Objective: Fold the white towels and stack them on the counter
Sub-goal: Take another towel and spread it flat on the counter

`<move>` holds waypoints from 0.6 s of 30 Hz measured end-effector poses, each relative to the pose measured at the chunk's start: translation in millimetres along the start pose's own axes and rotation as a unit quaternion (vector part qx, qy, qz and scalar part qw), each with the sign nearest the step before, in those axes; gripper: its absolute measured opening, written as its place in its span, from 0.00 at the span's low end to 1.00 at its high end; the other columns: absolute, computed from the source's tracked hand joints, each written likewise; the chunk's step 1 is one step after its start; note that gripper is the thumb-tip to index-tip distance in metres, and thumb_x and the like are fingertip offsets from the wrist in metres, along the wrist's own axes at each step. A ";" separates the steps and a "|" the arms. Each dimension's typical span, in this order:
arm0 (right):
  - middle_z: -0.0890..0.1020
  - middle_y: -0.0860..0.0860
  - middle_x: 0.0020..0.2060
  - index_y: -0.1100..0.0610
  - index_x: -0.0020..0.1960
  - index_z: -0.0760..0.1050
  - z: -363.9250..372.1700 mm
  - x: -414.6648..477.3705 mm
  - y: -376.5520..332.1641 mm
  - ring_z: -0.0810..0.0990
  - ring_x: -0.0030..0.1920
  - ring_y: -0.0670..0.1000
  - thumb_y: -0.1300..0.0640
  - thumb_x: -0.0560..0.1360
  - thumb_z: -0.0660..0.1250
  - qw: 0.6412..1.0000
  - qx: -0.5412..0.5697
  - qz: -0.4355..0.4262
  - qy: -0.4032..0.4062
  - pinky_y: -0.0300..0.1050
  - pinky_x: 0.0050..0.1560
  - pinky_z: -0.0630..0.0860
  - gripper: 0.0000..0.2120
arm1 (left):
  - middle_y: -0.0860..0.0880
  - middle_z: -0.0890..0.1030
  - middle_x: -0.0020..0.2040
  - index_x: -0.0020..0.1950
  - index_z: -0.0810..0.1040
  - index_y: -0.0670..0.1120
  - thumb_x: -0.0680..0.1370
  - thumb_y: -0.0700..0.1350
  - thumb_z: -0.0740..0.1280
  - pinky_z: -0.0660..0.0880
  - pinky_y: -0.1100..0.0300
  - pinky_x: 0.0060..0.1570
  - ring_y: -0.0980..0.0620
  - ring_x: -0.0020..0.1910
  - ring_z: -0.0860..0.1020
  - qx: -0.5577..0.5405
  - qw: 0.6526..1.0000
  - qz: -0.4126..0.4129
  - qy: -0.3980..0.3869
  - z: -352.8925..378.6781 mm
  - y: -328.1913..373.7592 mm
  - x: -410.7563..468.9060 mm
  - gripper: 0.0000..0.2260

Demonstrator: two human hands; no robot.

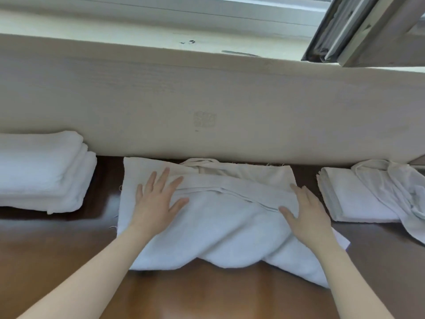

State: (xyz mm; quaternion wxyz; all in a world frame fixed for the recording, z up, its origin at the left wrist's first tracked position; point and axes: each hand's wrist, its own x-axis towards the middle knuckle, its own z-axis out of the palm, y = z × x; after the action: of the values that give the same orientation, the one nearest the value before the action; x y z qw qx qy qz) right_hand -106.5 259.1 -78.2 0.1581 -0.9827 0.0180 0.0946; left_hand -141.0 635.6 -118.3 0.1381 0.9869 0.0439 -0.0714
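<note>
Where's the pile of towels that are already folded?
In the head view, the folded stack sits at the far left of the wooden counter, against the wall, just left of the towel under both hands.

Both bare forearms reach forward from the lower edge of the view, angling inward toward each other. The left hand [158, 201] lies flat, palm down, fingers spread wide and pointing away from the body, thumb splayed to the right. The right hand [307, 214] is also palm down, fingers held closer together and pointing up-left, thumb stretched out to the left. Neither hand is closed around anything
</note>
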 end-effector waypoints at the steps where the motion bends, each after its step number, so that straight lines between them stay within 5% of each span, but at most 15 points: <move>1: 0.58 0.55 0.78 0.47 0.79 0.54 8.3 -8.3 5.6 0.57 0.77 0.60 0.43 0.79 0.64 1.000 -0.022 0.014 -0.014 0.63 0.70 0.63 0.33 | 0.50 0.48 0.82 0.80 0.56 0.58 0.79 0.70 0.50 0.52 0.37 0.74 0.42 0.80 0.47 -0.030 0.999 -0.036 0.004 8.9 -7.5 -7.8 0.32; 5: 0.55 0.54 0.79 0.40 0.79 0.47 32.8 -29.5 30.9 0.57 0.75 0.62 0.39 0.79 0.58 0.993 -0.017 0.100 -0.057 0.65 0.67 0.66 0.33 | 0.44 0.58 0.80 0.80 0.56 0.47 0.77 0.64 0.63 0.61 0.40 0.73 0.42 0.77 0.59 -0.184 0.958 -0.213 0.050 26.7 -40.2 -36.7 0.38; 9: 0.69 0.60 0.70 0.44 0.79 0.54 40.1 -30.6 28.7 0.70 0.66 0.65 0.46 0.80 0.62 0.992 0.051 0.110 -0.018 0.62 0.61 0.71 0.31 | 0.50 0.73 0.65 0.75 0.64 0.48 0.74 0.64 0.68 0.73 0.51 0.56 0.49 0.56 0.77 -0.326 0.905 -0.266 0.058 30.9 -41.7 -55.3 0.36; 15: 0.76 0.64 0.57 0.58 0.66 0.73 32.1 -29.9 16.5 0.74 0.56 0.66 0.67 0.79 0.60 0.986 0.111 0.095 0.076 0.56 0.51 0.71 0.17 | 0.52 0.80 0.39 0.59 0.71 0.55 0.74 0.63 0.69 0.69 0.62 0.40 0.57 0.41 0.78 -0.369 0.883 -0.289 0.023 32.3 -32.4 -70.7 0.20; 18: 0.77 0.62 0.55 0.61 0.63 0.76 22.0 -34.7 15.0 0.75 0.55 0.65 0.69 0.78 0.59 0.982 0.129 0.086 0.111 0.52 0.51 0.69 0.16 | 0.54 0.68 0.27 0.37 0.66 0.53 0.75 0.61 0.69 0.61 0.59 0.33 0.56 0.27 0.66 -0.387 0.885 -0.253 -0.042 28.2 -38.3 -77.6 0.18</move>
State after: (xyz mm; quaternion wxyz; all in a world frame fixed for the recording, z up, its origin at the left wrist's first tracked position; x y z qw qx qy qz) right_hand -145.5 251.9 -96.7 0.2720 -0.9533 0.1315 -0.0048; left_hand -225.3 659.2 -143.5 0.4884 0.8061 0.3107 -0.1228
